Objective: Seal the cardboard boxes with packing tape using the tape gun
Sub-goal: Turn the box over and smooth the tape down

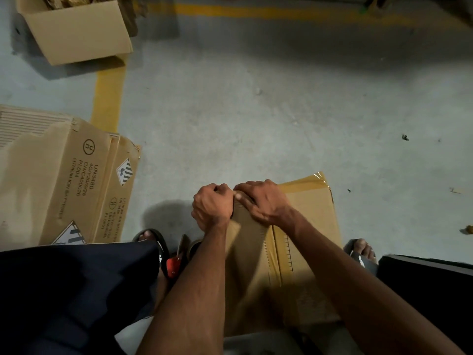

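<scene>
Both forearms reach out over the box (304, 252) between the feet, its long side running away from the camera. Left hand (211, 207) is curled, gripping its far left edge; right hand (261, 201) beside it pinches the same edge. Tape gun (176, 260) lies left of the box.

A cardboard box (302, 252) sits on the grey concrete floor (256, 111) between the person's sandalled feet, with brown packing tape (304, 184) already across its far edge. Both hands meet at the box's far left corner: the left hand (211, 206) has its fingers curled over the edge, and the right hand (261, 201) lies beside it, fingers bent, touching the left. A red-handled tape gun (176, 260) lies on the floor by the left foot. Flattened printed cartons (64, 180) lie to the left, and an open box (76, 29) stands beyond them on a yellow floor line (108, 98).
</scene>
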Motion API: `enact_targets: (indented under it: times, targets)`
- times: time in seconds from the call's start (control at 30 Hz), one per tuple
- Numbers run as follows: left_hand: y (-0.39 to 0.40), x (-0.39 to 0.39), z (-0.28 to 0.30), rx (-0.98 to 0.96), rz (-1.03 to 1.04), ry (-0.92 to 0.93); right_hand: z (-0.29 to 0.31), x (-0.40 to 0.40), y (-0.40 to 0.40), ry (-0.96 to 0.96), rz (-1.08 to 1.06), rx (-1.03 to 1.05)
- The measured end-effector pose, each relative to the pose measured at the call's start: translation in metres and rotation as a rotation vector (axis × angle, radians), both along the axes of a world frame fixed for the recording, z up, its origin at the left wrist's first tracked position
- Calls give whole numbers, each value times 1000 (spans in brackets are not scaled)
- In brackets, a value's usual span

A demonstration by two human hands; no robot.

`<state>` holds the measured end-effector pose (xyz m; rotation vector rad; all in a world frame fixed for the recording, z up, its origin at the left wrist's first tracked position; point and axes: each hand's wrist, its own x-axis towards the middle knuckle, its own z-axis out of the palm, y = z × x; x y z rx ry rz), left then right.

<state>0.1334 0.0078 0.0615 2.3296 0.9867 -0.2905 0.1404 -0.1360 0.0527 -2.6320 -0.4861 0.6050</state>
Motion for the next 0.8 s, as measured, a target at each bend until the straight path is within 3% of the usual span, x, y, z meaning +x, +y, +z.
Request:
enact_targets:
  times: [0.27, 0.4, 0.53, 0.63, 0.8]
  targets:
    - [2, -1, -4, 53, -72, -7, -3, -4, -5, -68, -66, -47]
    - [3, -14, -14, 201, -446, -272, -9, -15, -8, -175, -138, 66]
    - [6, -18, -18, 98, -526, -361, -8, -13, 0, -189, -185, 94]
    - [7, -22, -24, 168, -748, -476, -12, -24, -19, -338, -192, 1]
    - [10, -23, -26, 139, -941, -378, -14, -32, -22, -328, -217, 22]
